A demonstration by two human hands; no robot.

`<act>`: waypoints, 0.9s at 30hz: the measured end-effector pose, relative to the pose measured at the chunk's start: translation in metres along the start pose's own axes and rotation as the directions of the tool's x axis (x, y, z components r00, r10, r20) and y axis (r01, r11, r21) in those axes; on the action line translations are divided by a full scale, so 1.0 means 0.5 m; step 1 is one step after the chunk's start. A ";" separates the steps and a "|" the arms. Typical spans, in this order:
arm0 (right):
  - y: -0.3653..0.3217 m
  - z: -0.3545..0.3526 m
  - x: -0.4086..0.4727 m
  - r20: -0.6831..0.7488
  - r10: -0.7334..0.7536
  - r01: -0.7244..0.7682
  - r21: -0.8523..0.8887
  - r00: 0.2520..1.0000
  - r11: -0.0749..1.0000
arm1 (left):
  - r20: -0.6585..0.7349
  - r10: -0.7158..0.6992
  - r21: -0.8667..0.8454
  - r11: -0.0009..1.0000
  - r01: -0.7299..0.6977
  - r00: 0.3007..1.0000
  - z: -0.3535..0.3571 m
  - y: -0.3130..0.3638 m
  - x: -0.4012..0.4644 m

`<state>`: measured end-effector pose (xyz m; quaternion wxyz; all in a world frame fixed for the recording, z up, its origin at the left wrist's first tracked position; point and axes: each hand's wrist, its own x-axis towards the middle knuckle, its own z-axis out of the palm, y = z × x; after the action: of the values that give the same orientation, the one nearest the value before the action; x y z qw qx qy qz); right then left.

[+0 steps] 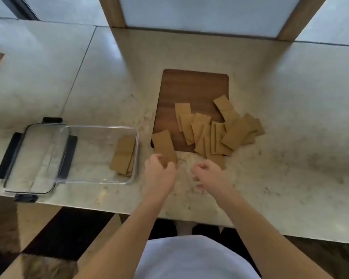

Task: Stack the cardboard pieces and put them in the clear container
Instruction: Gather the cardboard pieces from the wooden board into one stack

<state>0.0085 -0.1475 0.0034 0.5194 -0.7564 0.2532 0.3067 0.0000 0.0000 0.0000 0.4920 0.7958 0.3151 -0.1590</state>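
Closest to me is my pale shirt [191, 258], and from under it both bare forearms reach out over the marble counter [290, 158]. My left hand [159, 172] is curled with its fingertips pinched on the near end of one cardboard piece [164, 143], a tan rectangle that lies tilted across the near left corner of the wooden cutting board [191, 87] and partly on the counter. My right hand [209, 174] sits just beside the left, apart from it, loosely curled into a fist; I cannot tell whether it holds anything, though its knuckles are right at the near edge of the loose cardboard pile [220, 133].

That pile is a scatter of tan rectangles, overlapping at different angles, spread over the near half of the board and spilling off its right and near edges onto the marble. Further pieces at the right lie fully on the counter.

To my left, near the board, stands the clear container [101, 181], a shallow rectangular tub. Inside it, against its right wall, a small stack of cardboard pieces [123, 156] lies flat, slightly fanned. Tucked partly under the tub's left end is its clear lid [28, 158], with black latches [7, 156] along its sides.

Below the counter edge I see dark and tan floor tiles [54, 234].
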 end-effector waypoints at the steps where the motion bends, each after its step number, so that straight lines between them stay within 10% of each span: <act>1: -0.007 0.014 0.024 -0.019 -0.005 0.005 -0.004 1.000 1.000 | -0.045 -0.018 0.027 0.999 0.019 0.999 0.007 0.001 0.016; 7: -0.055 0.107 0.146 -0.071 -0.050 0.050 -0.010 0.996 0.999 | -0.243 -0.167 -0.044 0.986 0.161 0.956 0.037 -0.005 0.096; 19: -0.105 0.135 0.182 0.005 0.027 -0.025 -0.209 1.000 0.978 | -0.014 -0.348 -0.403 0.860 0.313 0.937 0.021 0.021 0.130; 24: -0.117 0.113 0.146 0.057 -0.130 0.142 -0.416 0.990 0.898 | 0.201 -0.431 -0.634 0.627 0.452 0.880 0.019 0.041 0.105; 27: -0.075 0.065 0.113 0.086 -0.272 0.284 -0.381 0.958 0.880 | 0.223 -0.338 -0.483 0.777 0.404 0.915 0.034 0.025 0.063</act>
<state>0.0669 -0.1084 -0.0230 0.4011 -0.8681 0.0683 0.2843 0.0328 -0.0080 -0.0171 0.6655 0.5437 0.4659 -0.2107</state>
